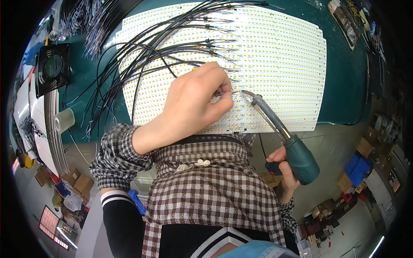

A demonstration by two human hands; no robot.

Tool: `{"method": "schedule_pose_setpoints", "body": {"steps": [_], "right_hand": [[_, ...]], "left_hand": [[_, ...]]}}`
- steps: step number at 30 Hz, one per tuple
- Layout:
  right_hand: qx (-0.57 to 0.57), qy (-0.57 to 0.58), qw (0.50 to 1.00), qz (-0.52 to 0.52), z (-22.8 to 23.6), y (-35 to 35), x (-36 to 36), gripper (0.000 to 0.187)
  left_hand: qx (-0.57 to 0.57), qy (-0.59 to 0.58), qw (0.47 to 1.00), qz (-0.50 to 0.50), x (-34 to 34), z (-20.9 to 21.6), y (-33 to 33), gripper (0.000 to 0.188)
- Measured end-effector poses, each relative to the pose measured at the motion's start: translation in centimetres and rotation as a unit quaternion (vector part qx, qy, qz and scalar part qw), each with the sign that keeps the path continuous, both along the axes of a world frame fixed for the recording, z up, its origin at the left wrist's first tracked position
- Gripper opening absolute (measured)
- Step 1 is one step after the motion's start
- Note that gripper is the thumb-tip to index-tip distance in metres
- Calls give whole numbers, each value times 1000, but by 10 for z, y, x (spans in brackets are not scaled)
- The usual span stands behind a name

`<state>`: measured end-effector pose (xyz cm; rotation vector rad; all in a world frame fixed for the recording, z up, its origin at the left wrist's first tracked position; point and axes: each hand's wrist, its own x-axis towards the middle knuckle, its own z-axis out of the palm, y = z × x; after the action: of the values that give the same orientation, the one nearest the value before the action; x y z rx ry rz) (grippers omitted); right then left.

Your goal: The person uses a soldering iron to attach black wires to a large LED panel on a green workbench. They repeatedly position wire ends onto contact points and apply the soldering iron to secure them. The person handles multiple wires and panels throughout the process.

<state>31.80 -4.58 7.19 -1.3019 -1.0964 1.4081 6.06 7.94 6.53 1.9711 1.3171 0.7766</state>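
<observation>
A wire (219, 93) is being clamped by the left grip (193, 96) over a white, yellow-dotted board (284, 77), an iron (302, 160) by the right grip (284, 168).

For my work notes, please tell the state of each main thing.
Left hand: closed, pinching a cable end
Right hand: closed on the soldering tool
Soldering tool: held, heat unclear
LED panel: lying face up
Black cables: bunched, partly over the panel
Checked apron: worn
Fan: spinning or still unclear
</observation>
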Motion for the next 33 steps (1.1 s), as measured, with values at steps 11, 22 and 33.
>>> {"method": "schedule_pose_setpoints", "body": {"steps": [11,22,33], "right_hand": [[-13,-29,999,-5,4,2,-1,38],[-5,0,1000,9,2,3,0,28],[-33,-16,999,7,2,3,-3,26]], "left_hand": [[-11,7,1000,-7,2,2,1,10],[-20,17,1000,-3,3,3,2,8],[-25,19,999,-5,2,3,2,9]]}}
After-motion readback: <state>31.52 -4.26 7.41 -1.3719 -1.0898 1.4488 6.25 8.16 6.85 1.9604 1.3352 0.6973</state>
